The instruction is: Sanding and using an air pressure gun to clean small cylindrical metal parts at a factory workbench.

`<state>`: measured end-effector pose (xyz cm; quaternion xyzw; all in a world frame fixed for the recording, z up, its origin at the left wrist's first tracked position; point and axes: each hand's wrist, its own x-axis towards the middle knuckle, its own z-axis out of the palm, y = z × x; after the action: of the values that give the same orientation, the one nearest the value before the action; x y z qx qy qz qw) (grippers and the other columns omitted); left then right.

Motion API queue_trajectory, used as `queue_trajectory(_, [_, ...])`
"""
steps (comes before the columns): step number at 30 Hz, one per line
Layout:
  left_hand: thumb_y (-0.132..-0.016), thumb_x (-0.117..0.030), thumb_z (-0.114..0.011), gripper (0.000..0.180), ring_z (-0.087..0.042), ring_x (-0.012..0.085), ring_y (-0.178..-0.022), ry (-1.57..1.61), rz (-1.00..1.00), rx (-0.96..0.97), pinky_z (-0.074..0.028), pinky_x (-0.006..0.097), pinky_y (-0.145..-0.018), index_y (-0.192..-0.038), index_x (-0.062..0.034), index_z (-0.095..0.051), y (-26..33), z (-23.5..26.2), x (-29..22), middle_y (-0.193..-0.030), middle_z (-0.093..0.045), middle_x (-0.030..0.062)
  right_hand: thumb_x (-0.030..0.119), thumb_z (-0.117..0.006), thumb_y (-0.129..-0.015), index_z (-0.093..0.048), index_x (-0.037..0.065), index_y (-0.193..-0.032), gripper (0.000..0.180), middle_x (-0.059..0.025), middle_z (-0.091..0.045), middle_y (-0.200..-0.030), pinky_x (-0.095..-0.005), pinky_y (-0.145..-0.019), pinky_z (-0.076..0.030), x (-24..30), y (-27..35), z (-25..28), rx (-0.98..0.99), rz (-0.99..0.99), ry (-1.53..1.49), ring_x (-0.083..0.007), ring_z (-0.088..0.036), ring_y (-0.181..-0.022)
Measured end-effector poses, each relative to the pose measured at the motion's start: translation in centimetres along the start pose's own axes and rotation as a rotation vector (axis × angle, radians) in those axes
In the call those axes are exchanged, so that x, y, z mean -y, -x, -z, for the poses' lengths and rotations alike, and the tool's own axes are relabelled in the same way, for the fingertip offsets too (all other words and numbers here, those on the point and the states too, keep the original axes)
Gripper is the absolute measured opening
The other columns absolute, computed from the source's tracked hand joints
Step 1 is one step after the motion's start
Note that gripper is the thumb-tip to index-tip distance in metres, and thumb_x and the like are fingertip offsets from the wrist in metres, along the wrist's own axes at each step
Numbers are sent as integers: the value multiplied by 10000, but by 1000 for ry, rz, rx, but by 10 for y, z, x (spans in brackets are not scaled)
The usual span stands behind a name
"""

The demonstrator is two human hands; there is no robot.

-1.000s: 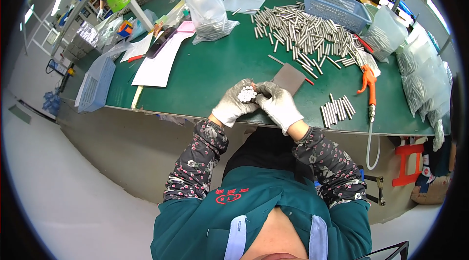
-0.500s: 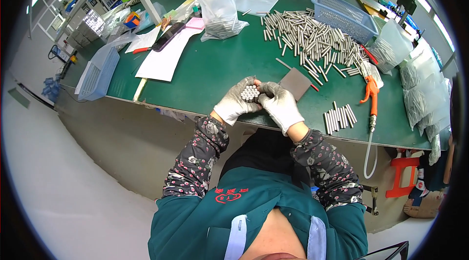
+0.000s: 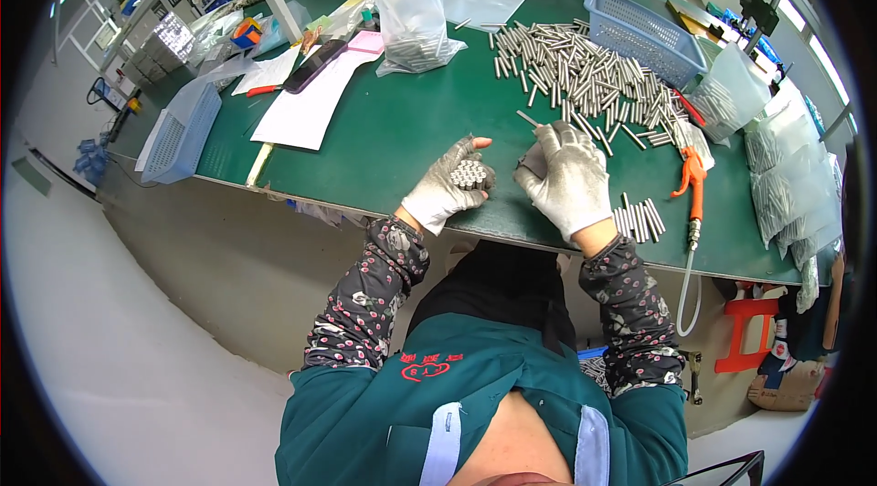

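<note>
My left hand (image 3: 448, 186) is closed around a bundle of short metal rods (image 3: 469, 175), their round ends facing up, with the thumb held off to the side. To its right, my right hand (image 3: 568, 177) lies over a dark square plate (image 3: 531, 157) with its fingers curled at it; most of the plate is covered by the glove. Both hands wear grey-white gloves with bare fingertips showing on the left. Beside my right wrist, several loose rods (image 3: 642, 219) lie in a rough row. A single thin rod (image 3: 527, 119) lies just beyond the right fingers.
A large heap of metal rods (image 3: 585, 70) spreads beyond my hands, next to a blue basket (image 3: 644, 34). An orange air gun (image 3: 694, 180) with a hose lies at right, near filled plastic bags (image 3: 790, 171). Paper (image 3: 301, 121), a phone (image 3: 315, 66) and another basket (image 3: 183, 134) are at left.
My right hand has left the rod bundle and moved right, over the dark square plate. The left hand keeps the bundle in nearly the same place, its thumb now extended.
</note>
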<state>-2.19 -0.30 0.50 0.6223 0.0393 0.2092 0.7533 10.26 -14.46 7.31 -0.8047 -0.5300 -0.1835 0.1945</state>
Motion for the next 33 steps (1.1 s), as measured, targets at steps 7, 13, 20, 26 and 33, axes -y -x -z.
queue_trajectory(7, [-591,6,-711,830,-548,93,-794,-29,-27,-1,-209,325,-1044,-1313,-32,-304,-3,-6,-1,-766,-583,-5,313,-629,-687,-586,115,-1050,415,-156,-551,-1018,-423,-850,-365,-20,6,-13,83,-30,106,-308,-522,-960])
queue_trajectory(13, [-598,43,-695,854,-532,90,-769,-57,-29,18,-294,277,-982,-1333,-28,-267,-2,-2,0,-759,-570,4,347,-632,-669,-593,115,-1062,458,-208,-547,-1053,-400,-792,-413,-11,-6,-5,107,-11,-40,-342,-550,-927])
queue_trajectory(20, [-615,78,-672,850,-520,96,-759,11,8,5,-408,208,-762,-1344,-27,-249,-1,-6,-1,-795,-563,27,467,-608,-618,-503,116,-1189,678,-242,-435,-1230,-483,-887,-319,-9,1,-14,260,-28,154,-321,-460,-1103])
queue_trajectory(26, [-614,112,-643,849,-516,90,-763,-37,2,-81,-408,203,-772,-1348,-34,-242,-3,-10,-3,-802,-559,26,607,-544,-648,-471,94,-1214,768,-215,-493,-1135,-481,-885,-301,5,-4,-24,252,-69,219,-301,-482,-1062])
queue_trajectory(33, [-619,119,-634,857,-514,79,-769,-76,12,-16,-410,211,-802,-1356,-55,-233,-3,-6,3,-826,-560,14,403,-577,-681,-548,109,-1138,544,-187,-557,-988,-446,-814,-373,-4,-5,-15,252,-56,74,-293,-529,-971])
